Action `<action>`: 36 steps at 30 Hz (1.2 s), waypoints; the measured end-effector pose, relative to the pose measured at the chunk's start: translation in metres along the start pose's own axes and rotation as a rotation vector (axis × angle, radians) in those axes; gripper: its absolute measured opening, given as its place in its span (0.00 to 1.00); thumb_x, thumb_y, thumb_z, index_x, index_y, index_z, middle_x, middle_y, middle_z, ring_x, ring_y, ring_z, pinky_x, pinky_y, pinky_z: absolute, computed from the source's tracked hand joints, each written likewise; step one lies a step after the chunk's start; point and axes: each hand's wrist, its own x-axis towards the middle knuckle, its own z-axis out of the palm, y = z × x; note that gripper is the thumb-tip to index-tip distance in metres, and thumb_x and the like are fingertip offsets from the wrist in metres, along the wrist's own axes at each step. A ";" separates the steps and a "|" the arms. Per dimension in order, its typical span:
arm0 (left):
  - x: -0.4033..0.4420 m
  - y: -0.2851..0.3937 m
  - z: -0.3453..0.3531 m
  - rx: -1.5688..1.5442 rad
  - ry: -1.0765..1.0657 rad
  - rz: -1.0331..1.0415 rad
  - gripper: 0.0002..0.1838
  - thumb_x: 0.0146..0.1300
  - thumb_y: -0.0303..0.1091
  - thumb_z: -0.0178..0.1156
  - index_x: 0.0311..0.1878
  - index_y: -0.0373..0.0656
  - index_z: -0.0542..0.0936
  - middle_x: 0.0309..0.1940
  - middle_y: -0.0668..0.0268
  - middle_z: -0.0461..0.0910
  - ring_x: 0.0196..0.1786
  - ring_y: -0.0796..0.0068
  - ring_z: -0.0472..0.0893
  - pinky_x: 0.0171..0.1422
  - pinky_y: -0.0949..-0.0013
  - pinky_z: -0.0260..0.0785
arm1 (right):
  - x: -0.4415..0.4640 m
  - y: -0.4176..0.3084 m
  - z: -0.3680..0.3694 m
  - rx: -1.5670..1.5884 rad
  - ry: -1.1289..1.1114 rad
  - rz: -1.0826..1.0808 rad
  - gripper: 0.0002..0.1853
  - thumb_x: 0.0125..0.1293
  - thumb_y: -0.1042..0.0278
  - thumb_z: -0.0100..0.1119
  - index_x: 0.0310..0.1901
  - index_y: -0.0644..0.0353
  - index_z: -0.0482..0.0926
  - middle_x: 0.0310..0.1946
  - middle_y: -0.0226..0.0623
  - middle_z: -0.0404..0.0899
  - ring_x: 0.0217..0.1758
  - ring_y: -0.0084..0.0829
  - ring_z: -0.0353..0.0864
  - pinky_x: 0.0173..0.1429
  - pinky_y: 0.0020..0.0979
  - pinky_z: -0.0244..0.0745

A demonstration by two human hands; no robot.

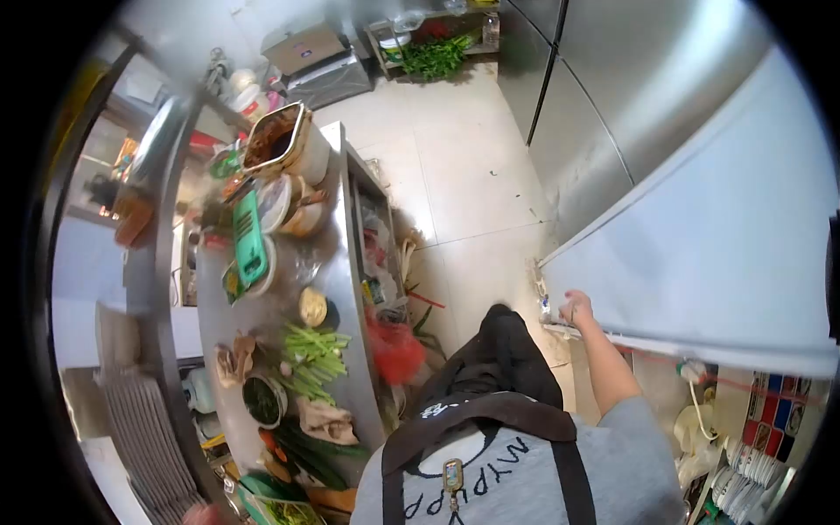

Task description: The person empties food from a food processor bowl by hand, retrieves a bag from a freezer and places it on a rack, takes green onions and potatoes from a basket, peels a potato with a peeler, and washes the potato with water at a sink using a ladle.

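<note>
My right hand is at the near corner of a large white panel, on the right. Its fingers are curled; whether they grip the panel's edge cannot be made out. Only a blurred part of my left hand shows at the bottom left edge, near a green container with chopped greens. The steel counter on the left bears cut green stalks, a bowl of dark greens, cucumbers, a cloth and a green-handled tool.
Tubs with brown sauce stand on the counter's far end. A red bag hangs out from the shelf below. Steel doors rise at the right. Leafy greens lie on a far shelf; stacked plates are at the lower right.
</note>
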 end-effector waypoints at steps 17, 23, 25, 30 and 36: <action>0.061 -0.544 0.426 0.708 -0.721 -0.729 0.20 0.42 0.18 0.64 0.43 0.42 0.78 0.47 0.58 0.76 0.60 0.47 0.68 0.63 0.55 0.61 | 0.512 -0.282 -0.329 0.919 0.496 -0.054 0.39 0.52 0.64 0.64 0.66 0.59 0.58 0.64 0.45 0.62 0.64 0.43 0.63 0.58 0.44 0.68; 0.057 -0.694 0.465 0.518 -0.800 -0.822 0.07 0.47 0.29 0.68 0.25 0.37 0.79 0.44 0.56 0.77 0.57 0.51 0.72 0.58 0.56 0.65 | 0.613 -0.300 -0.387 1.081 0.658 0.340 0.41 0.48 0.66 0.66 0.64 0.64 0.58 0.64 0.48 0.60 0.65 0.45 0.60 0.59 0.55 0.63; 0.031 -0.770 0.486 0.355 -0.846 -0.905 0.08 0.49 0.31 0.67 0.30 0.38 0.80 0.45 0.55 0.77 0.53 0.51 0.74 0.56 0.58 0.67 | 0.623 -0.324 -0.399 1.169 0.768 0.593 0.37 0.48 0.71 0.65 0.61 0.67 0.60 0.62 0.47 0.63 0.62 0.43 0.64 0.59 0.51 0.65; 0.107 -0.923 0.607 0.170 -1.061 -0.620 0.16 0.54 0.33 0.64 0.46 0.40 0.78 0.46 0.54 0.76 0.48 0.50 0.76 0.54 0.58 0.69 | 0.653 -0.308 -0.356 1.232 1.071 0.420 0.22 0.54 0.72 0.58 0.50 0.64 0.65 0.41 0.37 0.68 0.44 0.34 0.67 0.50 0.39 0.67; 0.208 -1.003 0.768 -0.185 -1.132 -0.776 0.29 0.55 0.38 0.65 0.58 0.38 0.70 0.60 0.47 0.64 0.61 0.47 0.67 0.62 0.58 0.65 | 0.575 -0.520 -0.249 1.450 0.298 -0.016 0.13 0.69 0.56 0.43 0.40 0.57 0.72 0.37 0.32 0.69 0.37 0.31 0.68 0.45 0.37 0.66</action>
